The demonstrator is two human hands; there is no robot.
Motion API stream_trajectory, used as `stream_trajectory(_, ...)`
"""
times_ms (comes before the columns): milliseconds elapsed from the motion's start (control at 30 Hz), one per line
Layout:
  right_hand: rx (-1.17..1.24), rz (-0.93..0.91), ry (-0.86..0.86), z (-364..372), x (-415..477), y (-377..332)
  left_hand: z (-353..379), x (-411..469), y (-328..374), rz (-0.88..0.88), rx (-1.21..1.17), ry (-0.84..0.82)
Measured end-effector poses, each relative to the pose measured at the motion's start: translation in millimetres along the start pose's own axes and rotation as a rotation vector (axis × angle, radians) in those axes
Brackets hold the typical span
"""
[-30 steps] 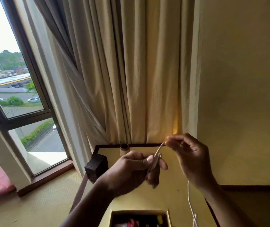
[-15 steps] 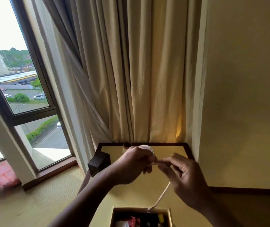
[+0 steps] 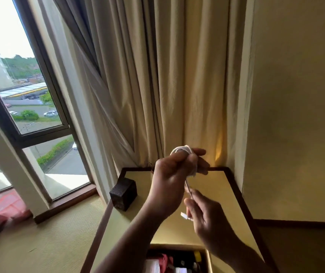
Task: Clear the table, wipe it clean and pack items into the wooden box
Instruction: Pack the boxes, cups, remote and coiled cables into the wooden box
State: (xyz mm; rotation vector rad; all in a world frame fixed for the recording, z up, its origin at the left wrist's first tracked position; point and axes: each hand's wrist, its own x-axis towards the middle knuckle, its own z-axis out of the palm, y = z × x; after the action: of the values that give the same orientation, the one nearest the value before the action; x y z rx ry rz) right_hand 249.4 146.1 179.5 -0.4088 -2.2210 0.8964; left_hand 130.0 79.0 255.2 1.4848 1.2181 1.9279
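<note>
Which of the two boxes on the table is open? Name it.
The light wooden box at the near end of the table: items show inside it. The small dark cube-shaped box at the left edge shows no opening.

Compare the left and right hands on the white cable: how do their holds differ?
The left hand is raised higher, in front of the curtain; the right hand sits lower, nearer the wooden box. The left hand's fingers curl round the coiled bundle of the white cable; the right hand pinches the single loose strand near its plug end. Shared: both hold the same cable above the table.
</note>
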Motion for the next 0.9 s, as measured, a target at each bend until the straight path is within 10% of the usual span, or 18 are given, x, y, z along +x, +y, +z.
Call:
stream_trajectory(100,-0.084,-0.034,-0.107,-9.5,-4.7,-1.5,-13.5,0.9,-25.1,0.182,0.882,-0.221)
stream_trajectory(167,-0.219,-0.127,-0.113,-26.2,0.6,-4.1,-25.4,-2.8,-34.6,0.108,0.988,-0.35)
stream_trajectory(467,-0.365,-0.525,0.177,-67.4,28.8,-7.7,-29.9,-11.9,-15.8,-0.467,0.081,-0.358)
stream_trajectory(767,0.302,-0.005,-0.049,-51.8,35.6,-25.2,-26.0,-16.0,-10.3,-0.516,-0.617,-0.351)
stream_trajectory(900,0.351,0.137,0.038,-43.0,32.1,-25.1,-18.2,-24.5,-21.4,-0.492,-0.422,-0.048)
